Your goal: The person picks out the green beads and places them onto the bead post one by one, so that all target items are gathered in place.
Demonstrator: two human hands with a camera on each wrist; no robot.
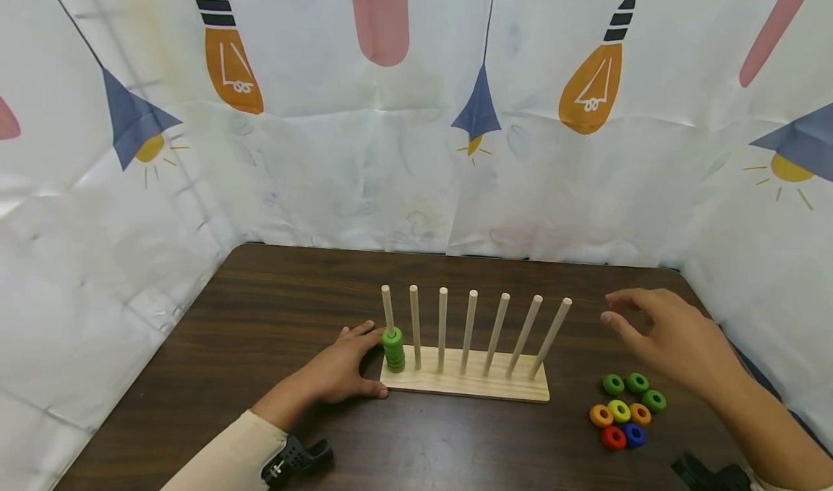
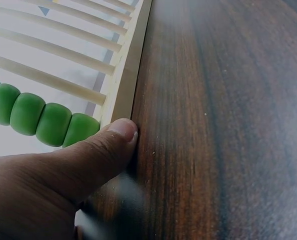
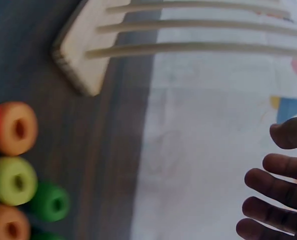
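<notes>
A pale wooden peg board [image 1: 465, 382] with several upright pegs stands mid-table. Green beads [image 1: 393, 350] are stacked on its leftmost peg; they also show in the left wrist view [image 2: 53, 123]. My left hand [image 1: 341, 368] grips the left end of the board, the thumb [image 2: 113, 137] on its front corner and the fingers towards the back. To the right, my right hand [image 1: 680, 339] hovers in the air, holding nothing, its fingers apart in the right wrist view [image 3: 278, 190]. Loose beads lie below it: green [image 1: 636, 383], orange [image 1: 601, 415], yellow [image 1: 619, 411], red [image 1: 613, 438] and blue [image 1: 634, 434].
The dark wood table [image 1: 260, 296] has its back edge against a white printed cloth [image 1: 312, 180], which also hangs at both sides. Dark wrist straps with devices [image 1: 296, 462] sit on both forearms.
</notes>
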